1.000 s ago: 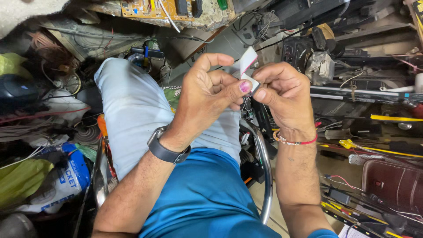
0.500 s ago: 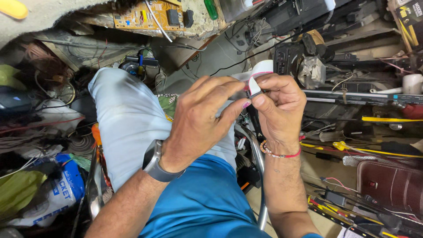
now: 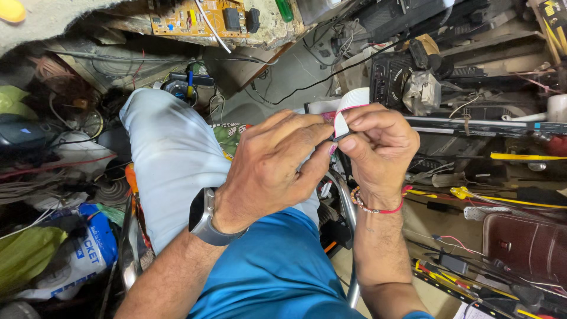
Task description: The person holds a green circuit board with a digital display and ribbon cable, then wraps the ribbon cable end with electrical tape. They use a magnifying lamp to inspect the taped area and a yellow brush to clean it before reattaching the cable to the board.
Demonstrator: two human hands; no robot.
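Both my hands meet in front of me over my lap. My left hand, with a grey watch on its wrist, pinches the lower end of a flat white ribbon cable with a red edge. My right hand, with a red bead bracelet, grips the same cable from the right between thumb and forefinger. The cable curves up above my fingers. A small dark part seems to sit at the pinch point, mostly hidden by my fingers.
My knee in pale trousers points left. An orange circuit board lies at the top. Black electronic units and loose wires crowd the right. A brown case sits lower right, a blue-and-white bag lower left.
Both hands have drifted a little down and right in view as the camera moved. The cable has been bent over, and my fingers have closed tighter on its end.
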